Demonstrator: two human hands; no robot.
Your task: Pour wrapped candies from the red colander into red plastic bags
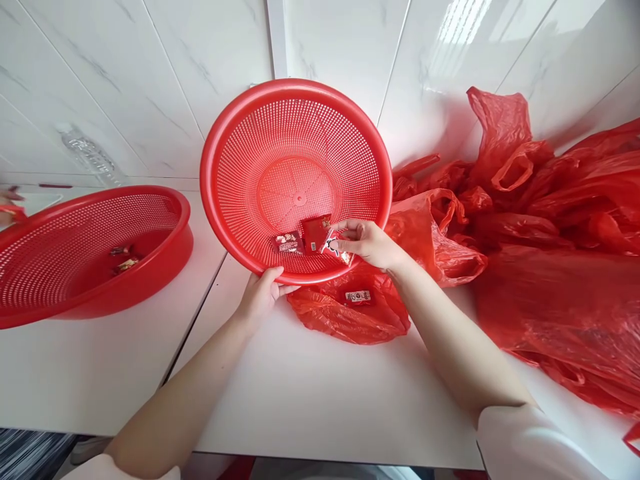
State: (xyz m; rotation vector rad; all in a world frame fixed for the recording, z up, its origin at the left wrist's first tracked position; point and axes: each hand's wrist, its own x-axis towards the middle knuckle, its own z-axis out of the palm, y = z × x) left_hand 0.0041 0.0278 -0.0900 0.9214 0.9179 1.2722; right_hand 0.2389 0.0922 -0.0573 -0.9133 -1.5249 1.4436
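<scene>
A red perforated plastic basket point(295, 193) is tilted toward me, its near rim gripped by my left hand point(263, 293). Inside its lower wall lie a dark red snack packet point(289, 243) and a larger red packet point(316, 233). My right hand point(367, 243) reaches in over the right side, thumb and fingers closed on a white-and-red snack packet point(334, 247). Beneath the basket's near edge, an open red plastic bag point(345, 323) rests on the table with a small white-labelled packet point(358, 297) in it.
Another red basket point(170, 267) with a few small packets stands at left, a person's hand point(9, 200) beyond it. Many red plastic bags point(555, 287) are heaped at right. A clear plastic bottle point(93, 157) is near the tiled wall point(150, 80). A seam divides the white tabletop point(310, 400).
</scene>
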